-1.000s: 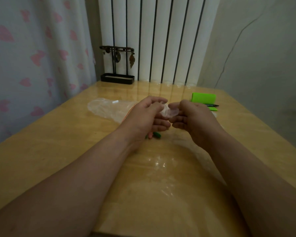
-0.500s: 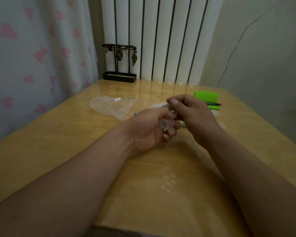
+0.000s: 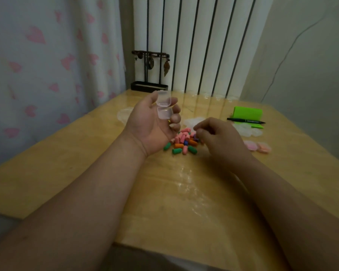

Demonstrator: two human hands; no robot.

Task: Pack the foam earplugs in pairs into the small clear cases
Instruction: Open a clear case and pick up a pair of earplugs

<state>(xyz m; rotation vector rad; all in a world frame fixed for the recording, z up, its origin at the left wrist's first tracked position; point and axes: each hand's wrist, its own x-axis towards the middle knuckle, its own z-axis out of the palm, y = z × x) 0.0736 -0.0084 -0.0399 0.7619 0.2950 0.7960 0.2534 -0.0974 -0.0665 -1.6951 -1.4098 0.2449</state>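
At centre frame my right hand hides its own fingertips and part of the earplug pile; whether they pinch one is unclear.

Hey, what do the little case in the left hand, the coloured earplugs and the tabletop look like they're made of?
Case: thin clear plastic, glossy; the left hand shows through it. Earplugs: probably soft foam, matte, no glints on them. Tabletop: light wood or veneer under a glossy clear layer, mirroring the striped panel behind.
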